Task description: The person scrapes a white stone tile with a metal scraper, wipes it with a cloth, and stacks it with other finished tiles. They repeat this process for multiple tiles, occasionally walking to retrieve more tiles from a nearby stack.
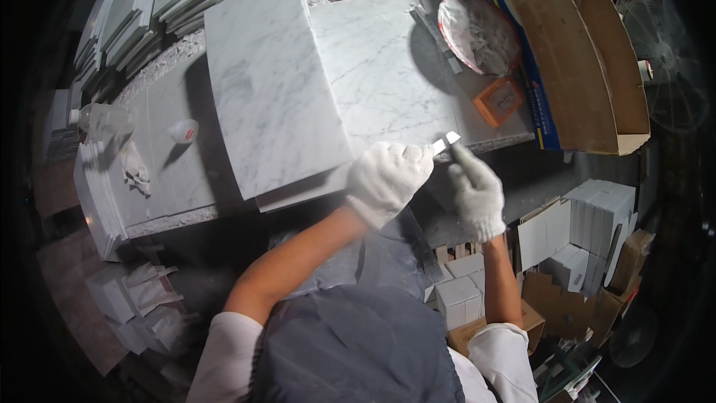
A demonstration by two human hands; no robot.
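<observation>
Both hands wear white knitted work gloves and meet at the near edge of the grey stone tabletop [179, 179]. The left hand [388, 179] is curled into a fist-like grip on the corner of the large white marble slab with grey veins [380, 67] that lies flat on the tabletop; whether the fingers close on anything besides the slab's edge cannot be told. The right hand [475, 192] pinches a small flat white strip with a grey end [447, 140] between thumb and forefinger, so its grip is narrow and closed on that strip. The strip lies at the slab's near edge, just beside the left hand's knuckles.

A second white marble tile with grey veins [272, 89] lies tilted on top of the slab's left part and overhangs the tabletop's edge. Beyond the slab stand a round red bowl holding pale paste [479, 33] and, near it, a small orange square box [498, 101]. A long grey metal strip [436, 33] lies beside the bowl. A folded brown cardboard sheet [574, 60] leans at the right. On the left of the tabletop are a small clear bottle with a red label [183, 131], a crumpled white rag [136, 170] and a clear plastic bottle [101, 118]. Stacks of white tiles [142, 15] fill the far left corner.
</observation>
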